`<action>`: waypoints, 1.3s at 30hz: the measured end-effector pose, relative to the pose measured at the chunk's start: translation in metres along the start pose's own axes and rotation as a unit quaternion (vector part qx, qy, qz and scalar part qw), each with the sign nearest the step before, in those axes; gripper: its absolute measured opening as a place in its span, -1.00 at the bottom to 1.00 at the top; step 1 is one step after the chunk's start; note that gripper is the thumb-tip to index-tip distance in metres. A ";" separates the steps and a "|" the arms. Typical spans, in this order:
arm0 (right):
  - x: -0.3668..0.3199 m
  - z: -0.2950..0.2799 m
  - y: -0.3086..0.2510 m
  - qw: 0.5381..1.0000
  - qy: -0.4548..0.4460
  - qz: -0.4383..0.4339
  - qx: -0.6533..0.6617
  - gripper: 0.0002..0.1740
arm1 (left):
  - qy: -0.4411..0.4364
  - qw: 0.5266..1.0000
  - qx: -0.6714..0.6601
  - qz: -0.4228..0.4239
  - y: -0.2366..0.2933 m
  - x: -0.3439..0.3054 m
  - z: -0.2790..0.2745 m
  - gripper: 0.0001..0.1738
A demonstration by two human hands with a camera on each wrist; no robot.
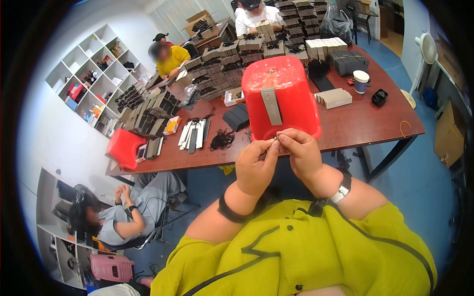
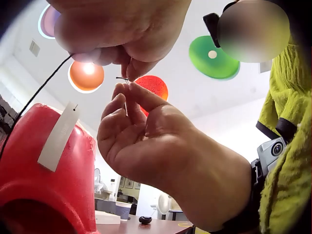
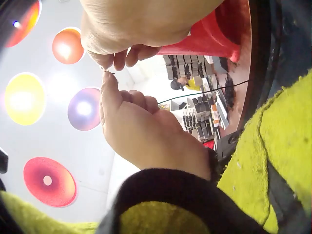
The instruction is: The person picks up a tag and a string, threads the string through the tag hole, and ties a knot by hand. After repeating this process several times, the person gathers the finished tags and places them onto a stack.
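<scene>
In the head view my left hand [image 1: 255, 166] and right hand [image 1: 303, 154] meet at the fingertips, in front of a red plastic stool [image 1: 291, 106]. Between them, both hands pinch a thin black cord [image 2: 41, 87], its short end showing at the fingertips in the left wrist view. A longer length of it trails down from my left hand. On the stool lies a long pale card tag [image 1: 271, 106], with a small hole at one end in the left wrist view. My curled fingers hide part of the cord.
The stool stands on a reddish-brown table [image 1: 375, 121]. Behind are stacks of tags [image 1: 217, 71]; a paper cup [image 1: 360, 81] is at the right. Left of the stool are a black cord pile [image 1: 222, 140] and white strips [image 1: 190, 134]. A seated person [image 1: 131, 212] is at the left.
</scene>
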State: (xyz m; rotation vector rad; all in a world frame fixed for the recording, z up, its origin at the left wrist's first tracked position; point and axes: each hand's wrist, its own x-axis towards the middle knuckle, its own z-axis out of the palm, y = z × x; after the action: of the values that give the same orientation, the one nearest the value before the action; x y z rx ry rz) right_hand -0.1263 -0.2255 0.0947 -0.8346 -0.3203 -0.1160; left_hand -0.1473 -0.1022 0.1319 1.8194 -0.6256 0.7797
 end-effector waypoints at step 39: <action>0.008 0.001 -0.005 0.972 -0.111 0.195 -0.070 -0.88 | -0.069 0.856 -0.323 -0.397 -0.023 0.004 -0.026 -0.94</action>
State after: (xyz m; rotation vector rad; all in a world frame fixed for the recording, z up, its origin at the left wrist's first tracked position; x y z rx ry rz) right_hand -0.1206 -0.2281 0.1017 -1.0386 -0.3547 0.3283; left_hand -0.1340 -0.0702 0.1277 1.3085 -0.1337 -0.1318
